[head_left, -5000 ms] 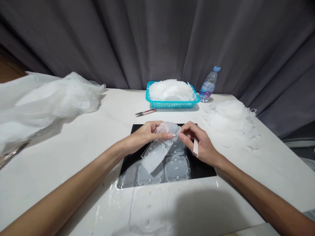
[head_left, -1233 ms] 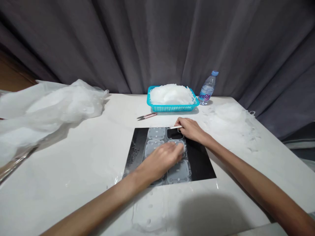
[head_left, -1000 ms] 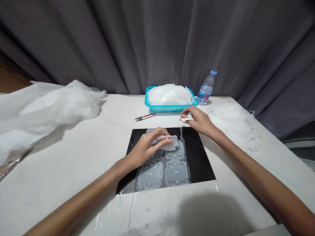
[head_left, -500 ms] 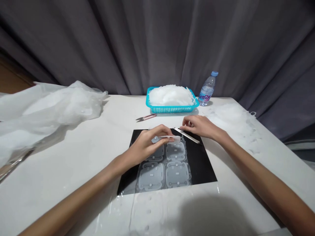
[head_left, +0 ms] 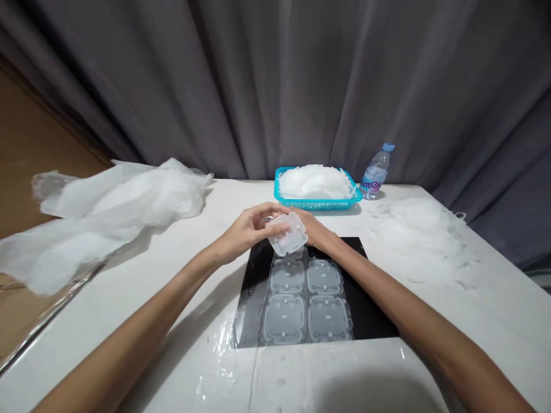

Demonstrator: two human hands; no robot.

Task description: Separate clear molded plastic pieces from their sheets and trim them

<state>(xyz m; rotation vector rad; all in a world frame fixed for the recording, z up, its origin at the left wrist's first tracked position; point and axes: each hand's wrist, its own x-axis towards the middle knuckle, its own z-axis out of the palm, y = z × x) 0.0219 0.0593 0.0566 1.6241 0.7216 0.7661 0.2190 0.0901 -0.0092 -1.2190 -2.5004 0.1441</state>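
Thumb and fingers of the left hand (head_left: 246,234) clamp one translucent panel (head_left: 295,238) above the far edge of the black mat (head_left: 367,322); the right hand's (head_left: 313,228) fingers are hidden, their grip impossible to tell. Four more panels show whole on the mat, one basket (head_left: 319,204) beyond it.
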